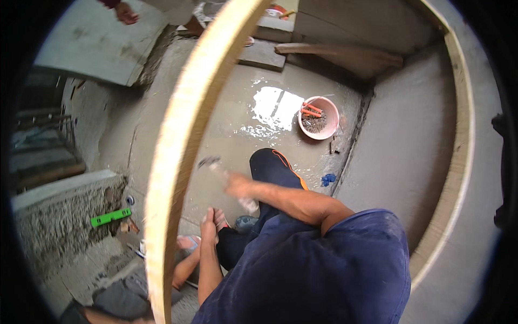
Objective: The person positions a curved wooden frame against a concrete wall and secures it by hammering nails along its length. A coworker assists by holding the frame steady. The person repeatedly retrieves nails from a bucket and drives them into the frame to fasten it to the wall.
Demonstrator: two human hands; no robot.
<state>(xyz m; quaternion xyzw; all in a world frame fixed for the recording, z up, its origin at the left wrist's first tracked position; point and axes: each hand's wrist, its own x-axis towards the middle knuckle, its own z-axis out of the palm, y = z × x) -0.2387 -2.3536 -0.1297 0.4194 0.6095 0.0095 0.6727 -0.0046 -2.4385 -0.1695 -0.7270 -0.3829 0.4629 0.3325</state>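
Observation:
My right hand (238, 185), slightly blurred, is closed round the pale handle of a hammer (209, 161), whose dark head points left toward a long wooden board (181, 119). Just right of that board, my left hand (208, 222) is held low with its fingers drawn together. What sits in them, if anything, is too small to make out. The board rises close in front of me from the bottom to the top of the view, and its bend comes from the lens.
A pink bucket (319, 119) with nails and orange-handled pliers stands on the wet floor. A blue scrap (328, 179) lies nearby. A green spirit level (110, 217) rests by the rough wall at left. Another person's hand (127, 13) shows at top left; someone's bare legs are lower left.

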